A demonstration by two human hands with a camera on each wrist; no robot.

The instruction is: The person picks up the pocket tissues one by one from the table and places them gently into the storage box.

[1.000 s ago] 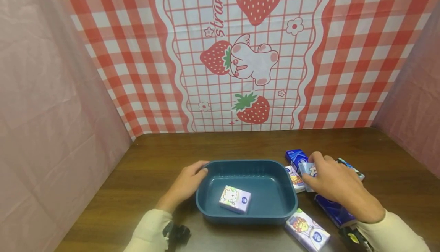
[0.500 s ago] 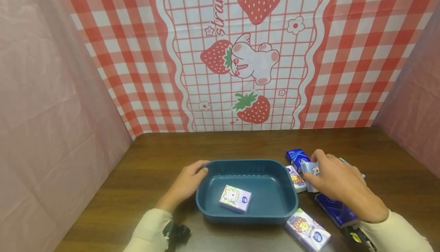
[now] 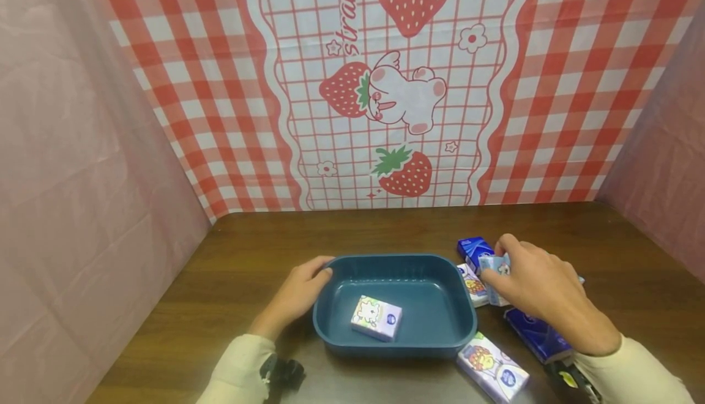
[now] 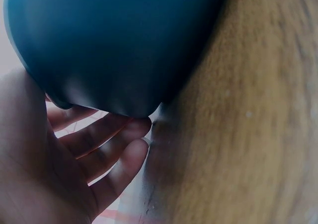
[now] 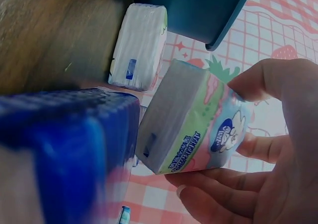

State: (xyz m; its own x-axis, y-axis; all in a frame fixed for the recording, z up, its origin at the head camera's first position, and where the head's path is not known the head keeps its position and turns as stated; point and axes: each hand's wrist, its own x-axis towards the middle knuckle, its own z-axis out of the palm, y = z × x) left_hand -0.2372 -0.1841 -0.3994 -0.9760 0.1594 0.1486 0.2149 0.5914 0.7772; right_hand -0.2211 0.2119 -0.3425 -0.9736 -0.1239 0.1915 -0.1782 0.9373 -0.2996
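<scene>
We'd do best pinching lightly so the light-blue pack [image 5: 191, 122] doesn't crumple, clearing the purple pack [image 3: 473, 285] at its 8 o'clock and dark-blue pack [image 3: 475, 249] at 11. Left hand [image 3: 299, 286] grips the teal tub [image 3: 393, 351] at its 10 o'clock corner. Right hand [image 3: 542, 280] has the light-blue pack at its 10 o'clock, pinched between thumb and fingers.

Tub [image 3: 432, 315] in high head, close wrist views
</scene>
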